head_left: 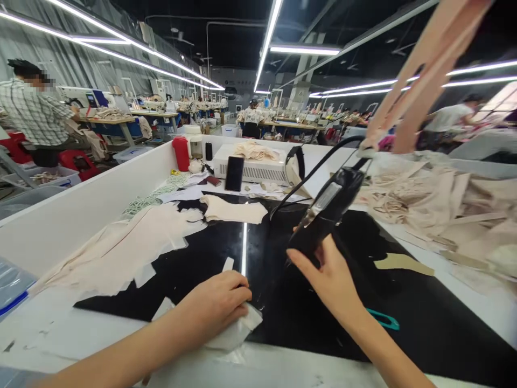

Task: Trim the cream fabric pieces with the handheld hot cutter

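- The right hand [333,272] has its grip wrapped around the lower end of the black tool [333,202], thumb on the near side, the other fingers mostly hidden behind it.
- The tool is tilted, its upper end leaning to the right, raised over the black mat [291,318].
- A cord [309,180] runs from the tool's upper end; pink strips [434,70] rise above it.
- The left hand [220,299] lies palm down on a pale cloth [232,337] at the mat's near edge, fingers curled together; whether its grip pinches the cloth or only presses it, I cannot tell.
- A cream piece [234,210] lies near the mat's far edge.
- Left of it, a layered stack [149,237] spreads from the mat onto the white worktop [56,334].
- To the right of the right hand are a tan strip [404,264] and a teal item [385,320], both on the mat.
- A heap of beige fabric [428,196] fills the far right.
- Behind the mat, a phone [235,173] leans before a white box [258,170].
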`<state>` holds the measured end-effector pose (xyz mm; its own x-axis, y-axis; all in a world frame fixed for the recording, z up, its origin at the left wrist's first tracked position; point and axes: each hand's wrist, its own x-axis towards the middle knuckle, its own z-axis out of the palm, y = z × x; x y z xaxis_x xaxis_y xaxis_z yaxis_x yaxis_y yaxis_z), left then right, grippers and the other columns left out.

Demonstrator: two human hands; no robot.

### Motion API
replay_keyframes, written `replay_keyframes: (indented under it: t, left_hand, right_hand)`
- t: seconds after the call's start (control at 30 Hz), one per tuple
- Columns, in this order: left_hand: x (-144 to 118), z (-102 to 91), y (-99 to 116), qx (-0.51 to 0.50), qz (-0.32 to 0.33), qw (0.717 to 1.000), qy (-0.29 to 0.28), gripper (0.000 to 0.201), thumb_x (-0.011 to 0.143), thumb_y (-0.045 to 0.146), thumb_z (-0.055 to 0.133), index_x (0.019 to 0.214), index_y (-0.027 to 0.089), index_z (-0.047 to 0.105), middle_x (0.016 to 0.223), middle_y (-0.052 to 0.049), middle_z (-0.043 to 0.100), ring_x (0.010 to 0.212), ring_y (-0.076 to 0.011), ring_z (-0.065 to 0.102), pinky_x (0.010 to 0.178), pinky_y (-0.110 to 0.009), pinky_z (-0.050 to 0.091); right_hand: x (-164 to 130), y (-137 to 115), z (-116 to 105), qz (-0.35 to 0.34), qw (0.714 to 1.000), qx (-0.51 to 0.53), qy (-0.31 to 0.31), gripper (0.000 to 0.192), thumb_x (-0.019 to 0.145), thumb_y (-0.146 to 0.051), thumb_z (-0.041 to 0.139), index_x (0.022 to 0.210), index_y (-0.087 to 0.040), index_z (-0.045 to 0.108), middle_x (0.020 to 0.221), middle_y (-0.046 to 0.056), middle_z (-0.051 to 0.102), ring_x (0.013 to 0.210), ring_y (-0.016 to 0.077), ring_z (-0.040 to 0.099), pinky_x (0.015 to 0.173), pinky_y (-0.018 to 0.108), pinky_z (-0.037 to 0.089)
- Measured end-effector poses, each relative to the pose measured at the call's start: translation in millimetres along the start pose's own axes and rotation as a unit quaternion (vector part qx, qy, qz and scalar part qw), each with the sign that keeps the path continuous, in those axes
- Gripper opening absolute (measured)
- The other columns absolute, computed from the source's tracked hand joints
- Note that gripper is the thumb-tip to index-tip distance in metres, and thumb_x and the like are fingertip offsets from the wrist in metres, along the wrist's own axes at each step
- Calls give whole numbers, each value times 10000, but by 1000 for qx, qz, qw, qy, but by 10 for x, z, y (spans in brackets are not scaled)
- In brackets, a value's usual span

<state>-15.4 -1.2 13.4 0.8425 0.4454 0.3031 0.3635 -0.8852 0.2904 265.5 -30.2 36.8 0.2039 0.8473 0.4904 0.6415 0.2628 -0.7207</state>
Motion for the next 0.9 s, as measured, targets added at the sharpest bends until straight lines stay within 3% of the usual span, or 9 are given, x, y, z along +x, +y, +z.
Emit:
replay_keyframes:
  t: [0.17,0.27,0.37,0.53,0.67,0.8,0.9]
  left_hand:
    - [2,31,-21,10,3,1000,-7,179,1070,57,626,965,201,639,1132,-48,736,1009,-216,755,925,-324,620]
    - [-11,55,-64,40,23,999,4,195,1078,55,562,966,203,620,1020,-31,721,904,-222,728,839,-334,578]
    - [-12,77,-103,59,10,998,-6,241,1108,101,504,918,214,597,877,-6,674,772,-215,672,736,-332,499]
    - [24,-10,-104,5,-101,992,-78,171,1053,119,519,1016,218,652,922,-13,710,815,-217,694,742,-313,448]
    - [65,-165,-50,-73,-211,966,-129,217,987,203,571,1163,236,693,997,-15,744,896,-224,686,788,-306,444]
    - [90,-265,-21,-112,-266,950,-121,114,913,288,630,982,230,701,956,-6,715,889,-213,632,776,-297,405]
    - [103,-325,9,-156,-293,937,-108,92,869,308,660,847,219,658,874,16,656,837,-186,571,741,-289,364]
  right_hand:
    - [-331,471,-582,-12,991,-124,-56,552,1014,-728,665,1370,-316,754,1281,92,826,1191,336,793,1068,525,657]
    - [-558,736,-942,-9,980,-184,-72,658,1010,-813,593,1348,-289,800,1287,133,843,1216,371,806,1059,553,667]
    - [-731,927,-1149,-18,970,-223,-92,754,1010,-866,512,1301,-250,836,1264,164,854,1166,375,832,1005,541,694]
    - [-815,1081,-1112,-42,960,-256,-103,770,1068,-842,368,1218,-260,849,1170,146,860,1037,328,857,899,477,708]
    - [-780,1097,-1011,-51,958,-265,-93,717,1092,-812,319,1019,-274,787,979,98,823,829,272,821,743,406,681]
    - [-789,1119,-1020,-43,962,-257,-83,554,1138,-676,351,829,-287,595,741,25,693,610,204,700,562,300,595]
    - [-856,1155,-1068,12,975,-204,-83,432,1117,-625,416,891,-296,580,765,18,718,620,197,719,607,282,616]
